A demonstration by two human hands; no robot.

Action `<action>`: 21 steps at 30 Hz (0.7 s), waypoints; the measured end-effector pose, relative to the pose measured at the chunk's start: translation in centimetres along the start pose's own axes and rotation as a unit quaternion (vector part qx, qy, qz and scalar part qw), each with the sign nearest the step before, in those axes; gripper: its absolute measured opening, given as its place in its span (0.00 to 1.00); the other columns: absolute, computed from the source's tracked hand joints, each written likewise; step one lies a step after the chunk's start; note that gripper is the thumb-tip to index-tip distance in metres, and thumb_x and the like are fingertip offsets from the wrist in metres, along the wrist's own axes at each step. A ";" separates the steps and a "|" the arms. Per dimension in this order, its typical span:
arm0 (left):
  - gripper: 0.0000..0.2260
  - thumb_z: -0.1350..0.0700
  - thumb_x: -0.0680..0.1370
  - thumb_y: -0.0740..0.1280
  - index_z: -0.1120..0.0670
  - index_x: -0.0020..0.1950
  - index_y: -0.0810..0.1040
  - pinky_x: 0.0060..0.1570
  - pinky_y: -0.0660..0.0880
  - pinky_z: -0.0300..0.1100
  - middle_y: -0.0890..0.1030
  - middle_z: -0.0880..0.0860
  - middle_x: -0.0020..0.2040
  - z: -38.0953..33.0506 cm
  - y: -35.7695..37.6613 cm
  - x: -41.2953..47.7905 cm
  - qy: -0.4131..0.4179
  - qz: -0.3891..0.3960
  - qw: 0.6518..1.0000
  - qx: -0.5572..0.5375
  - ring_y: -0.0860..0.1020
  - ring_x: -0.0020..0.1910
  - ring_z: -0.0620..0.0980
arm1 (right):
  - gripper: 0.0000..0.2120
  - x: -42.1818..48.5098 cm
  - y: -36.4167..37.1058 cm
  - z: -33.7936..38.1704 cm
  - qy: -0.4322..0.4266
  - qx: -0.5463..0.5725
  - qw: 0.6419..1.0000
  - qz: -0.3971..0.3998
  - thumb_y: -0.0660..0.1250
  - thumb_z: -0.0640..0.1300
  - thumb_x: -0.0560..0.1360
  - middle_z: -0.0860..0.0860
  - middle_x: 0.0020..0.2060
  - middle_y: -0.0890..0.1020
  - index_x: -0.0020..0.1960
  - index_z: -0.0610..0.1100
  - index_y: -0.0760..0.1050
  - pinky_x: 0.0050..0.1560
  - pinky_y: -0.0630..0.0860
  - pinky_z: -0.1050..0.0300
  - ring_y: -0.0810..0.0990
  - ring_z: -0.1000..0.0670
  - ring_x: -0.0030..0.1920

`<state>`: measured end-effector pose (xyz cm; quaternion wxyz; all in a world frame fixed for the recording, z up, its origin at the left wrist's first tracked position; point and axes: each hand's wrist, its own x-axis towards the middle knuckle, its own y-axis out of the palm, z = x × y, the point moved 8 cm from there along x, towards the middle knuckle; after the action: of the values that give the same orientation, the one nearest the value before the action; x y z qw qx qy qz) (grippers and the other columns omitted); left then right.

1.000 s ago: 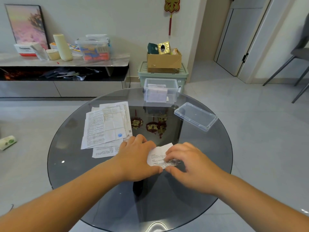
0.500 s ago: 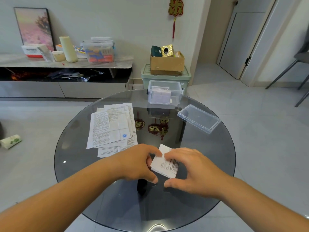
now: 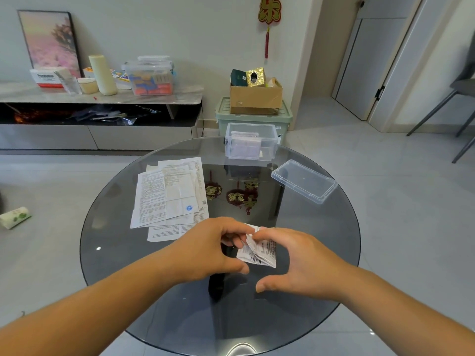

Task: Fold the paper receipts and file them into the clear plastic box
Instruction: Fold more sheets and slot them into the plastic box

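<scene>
A small folded white receipt (image 3: 259, 251) with a barcode is lifted off the round glass table (image 3: 115, 240), held between both hands. My left hand (image 3: 205, 249) pinches its left edge with fingertips and thumb. My right hand (image 3: 300, 263) pinches its top edge with the fingertips, thumb spread wide below. A stack of unfolded paper receipts (image 3: 169, 196) lies on the table's left half. The clear plastic box (image 3: 251, 142), open and holding folded papers, stands at the table's far edge. Its clear lid (image 3: 304, 181) lies to the right.
Behind the table stand a green bin (image 3: 221, 116) with a cardboard box (image 3: 255, 97) on it. A low shelf (image 3: 102, 98) with containers runs along the left wall. A chair (image 3: 460, 93) stands far right. A paper roll (image 3: 15, 217) lies on the floor at left.
Both hands had been pressing the receipt flat on the glass. They have since lifted it, and it now hangs folded and tilted between the fingertips.
</scene>
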<state>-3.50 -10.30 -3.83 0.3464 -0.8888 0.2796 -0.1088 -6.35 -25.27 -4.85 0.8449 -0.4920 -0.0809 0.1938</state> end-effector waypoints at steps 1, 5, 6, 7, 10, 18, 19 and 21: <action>0.24 0.52 0.69 0.80 0.40 0.62 0.79 0.52 0.72 0.29 0.78 0.39 0.49 0.0 0.0 0.0 0.008 -0.002 1.000 0.015 0.76 0.52 0.38 | 0.40 0.0 0.0 0.1 0.000 0.000 1.000 0.000 0.75 0.70 0.63 0.65 0.68 0.71 0.71 0.64 0.66 0.65 0.71 0.62 0.71 0.61 0.65; 0.16 0.50 0.71 0.78 0.43 0.57 0.81 0.51 0.75 0.36 0.78 0.40 0.48 0.3 -0.2 -0.1 0.025 -0.038 0.997 0.056 0.77 0.50 0.40 | 0.35 0.2 0.0 0.0 0.002 -0.014 1.000 -0.007 0.74 0.66 0.67 0.63 0.68 0.72 0.71 0.62 0.68 0.62 0.72 0.63 0.72 0.60 0.64; 0.13 0.49 0.72 0.77 0.44 0.56 0.82 0.50 0.76 0.37 0.78 0.41 0.48 0.4 -0.4 -0.1 0.026 -0.050 0.997 0.054 0.77 0.50 0.40 | 0.33 0.3 -0.1 -0.1 0.003 -0.017 1.000 -0.010 0.74 0.65 0.68 0.63 0.68 0.73 0.71 0.61 0.69 0.62 0.72 0.63 0.72 0.60 0.64; 0.11 0.48 0.73 0.76 0.44 0.54 0.82 0.49 0.76 0.38 0.78 0.41 0.48 0.4 -0.5 -0.2 0.027 -0.060 0.996 0.052 0.77 0.49 0.40 | 0.32 0.3 -0.1 -0.1 0.004 -0.017 1.000 -0.013 0.73 0.65 0.69 0.62 0.68 0.73 0.70 0.61 0.69 0.62 0.72 0.62 0.73 0.59 0.63; 0.05 0.45 0.75 0.73 0.43 0.49 0.84 0.49 0.75 0.37 0.77 0.40 0.50 0.4 -0.6 -0.2 0.036 -0.073 0.995 0.060 0.76 0.50 0.40 | 0.27 0.3 -0.1 -0.2 0.000 -0.012 1.000 -0.022 0.71 0.63 0.72 0.61 0.67 0.75 0.69 0.59 0.71 0.62 0.73 0.61 0.74 0.59 0.62; 0.10 0.42 0.82 0.59 0.44 0.52 0.76 0.41 0.74 0.42 0.77 0.43 0.42 -0.1 -0.1 -0.1 0.069 -0.090 0.973 0.201 0.74 0.41 0.43 | 0.14 0.3 -0.3 -0.4 -0.004 0.016 0.998 -0.061 0.66 0.60 0.77 0.60 0.52 0.79 0.61 0.58 0.77 0.52 0.75 0.60 0.75 0.58 0.53; 0.11 0.41 0.82 0.58 0.44 0.53 0.76 0.41 0.75 0.41 0.77 0.44 0.42 -0.3 -0.1 -0.1 0.072 -0.094 0.971 0.210 0.74 0.41 0.43 | 0.12 0.3 -0.3 -0.4 -0.002 0.018 0.997 -0.069 0.65 0.60 0.78 0.60 0.48 0.78 0.58 0.58 0.77 0.50 0.75 0.59 0.74 0.58 0.51; 0.10 0.41 0.82 0.58 0.44 0.54 0.76 0.42 0.75 0.41 0.78 0.44 0.43 -0.4 0.1 0.1 0.073 -0.095 0.969 0.214 0.75 0.42 0.43 | 0.09 0.4 -0.4 -0.4 -0.002 0.008 0.996 -0.085 0.62 0.60 0.79 0.60 0.44 0.77 0.52 0.59 0.77 0.51 0.72 0.59 0.72 0.58 0.50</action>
<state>-3.62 -10.62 -3.61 0.4952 -0.8061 0.1888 -0.2633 -5.74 -25.59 -4.71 0.8619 -0.4765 -0.1227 0.1228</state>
